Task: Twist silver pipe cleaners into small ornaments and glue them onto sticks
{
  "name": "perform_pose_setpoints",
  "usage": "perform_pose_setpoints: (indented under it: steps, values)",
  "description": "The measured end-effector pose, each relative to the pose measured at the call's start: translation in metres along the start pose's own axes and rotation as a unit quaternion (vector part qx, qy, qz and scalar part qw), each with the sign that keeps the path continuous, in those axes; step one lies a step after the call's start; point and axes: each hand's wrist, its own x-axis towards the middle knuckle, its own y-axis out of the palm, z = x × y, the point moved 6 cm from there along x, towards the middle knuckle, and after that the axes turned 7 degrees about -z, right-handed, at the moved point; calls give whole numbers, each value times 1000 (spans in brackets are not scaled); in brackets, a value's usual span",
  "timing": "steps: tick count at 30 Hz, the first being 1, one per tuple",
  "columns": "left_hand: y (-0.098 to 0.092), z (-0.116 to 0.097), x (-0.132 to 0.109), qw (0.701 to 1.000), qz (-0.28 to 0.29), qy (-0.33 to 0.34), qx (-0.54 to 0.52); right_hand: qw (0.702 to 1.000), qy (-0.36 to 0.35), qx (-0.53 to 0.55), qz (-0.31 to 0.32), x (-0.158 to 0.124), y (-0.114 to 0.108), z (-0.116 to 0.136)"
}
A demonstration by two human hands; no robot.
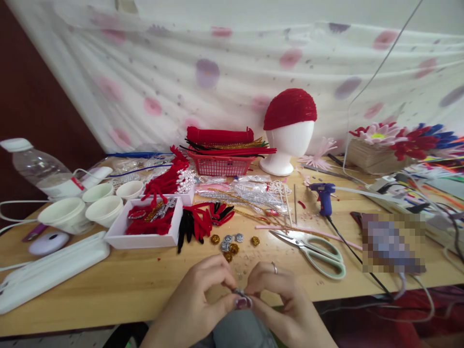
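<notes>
My left hand [203, 295] and my right hand [279, 295] meet at the table's front edge. Between their pinched thumbs and fingers is a small silver piece [239, 292], mostly covered by the fingertips. Just beyond lie small silver coils [227, 241] and gold coils [255, 240]. Red and black fuzzy loops [203, 222] lie behind them, beside a white box [145, 241] holding red, gold and silver pieces. Scissors [308, 249] with pale green handles rest to the right, their blades pointing left.
A blue glue gun [324, 198] stands at right, its black cord running to the front edge. Behind are a red basket [222, 166] and a white foam head [290, 140] with a red cap. White cups [65, 215] and a bottle [39, 166] stand at left.
</notes>
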Motion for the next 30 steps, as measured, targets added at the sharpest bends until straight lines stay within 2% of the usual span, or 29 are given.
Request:
perform_pose_setpoints:
  steps: [3, 6, 8, 11, 14, 20, 23, 27, 30]
  values:
    - [8, -5, 2, 994, 94, 13, 52, 999, 10, -6, 53, -3, 1, 0]
    - [17, -4, 2, 992, 124, 8, 5, 998, 23, 13, 58, -5, 1, -5]
    - [18, 0, 3, 995, 90, -11, -47, 998, 33, 25, 38, -4, -1, -8]
    - [18, 12, 3, 995, -3, -56, -87, 998, 52, 45, -12, -2, -1, -13]
    - [23, 23, 1, 981, -75, -85, -158, 992, 56, 83, -72, -2, 1, -18]
    - [49, 30, -8, 915, -138, -205, -318, 977, 8, 83, -194, -10, 4, -25]
    - [58, 28, -12, 889, -170, -224, -361, 971, 9, 74, -225, -14, 7, -28]
    - [62, 31, -13, 883, -202, -203, -372, 959, 49, 114, -254, -18, 16, -32]
    - [59, 37, -15, 884, -223, -196, -361, 972, 33, 55, -228, -18, 11, -29]
